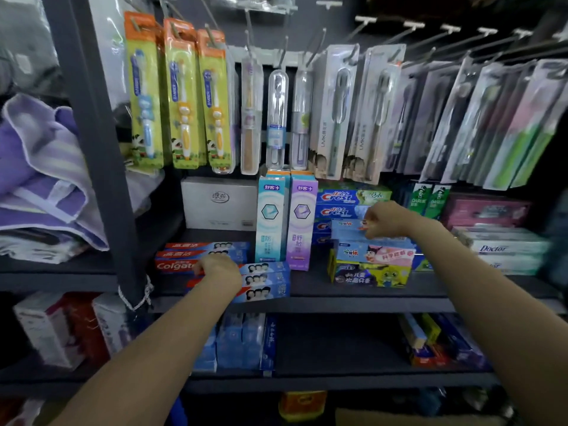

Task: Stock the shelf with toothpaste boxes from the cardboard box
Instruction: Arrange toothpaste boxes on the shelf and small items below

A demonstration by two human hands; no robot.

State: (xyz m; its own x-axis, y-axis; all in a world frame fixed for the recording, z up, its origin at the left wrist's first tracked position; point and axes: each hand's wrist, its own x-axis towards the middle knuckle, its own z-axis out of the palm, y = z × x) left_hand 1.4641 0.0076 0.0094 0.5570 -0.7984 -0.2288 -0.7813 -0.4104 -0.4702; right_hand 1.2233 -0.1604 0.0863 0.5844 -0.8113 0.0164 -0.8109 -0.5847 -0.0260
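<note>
The left hand (218, 270) is closed over the top of the Colgate boxes (264, 279), its fingers curled down onto the red-and-blue stack lying flat at the front edge of the shelf (353, 292). The right hand (388, 219) is curled into a loose fist on a pale blue children's toothpaste box (349, 230), which sits on top of a small pile of cartoon-printed boxes (373, 262); whether the fingers truly pinch it cannot be told. Both stacks flank two upright boxes (287, 219), one teal and one lilac: the Colgate pile lies left of them, the cartoon pile right. Crest boxes (345, 204) are stacked just behind the right hand.
</note>
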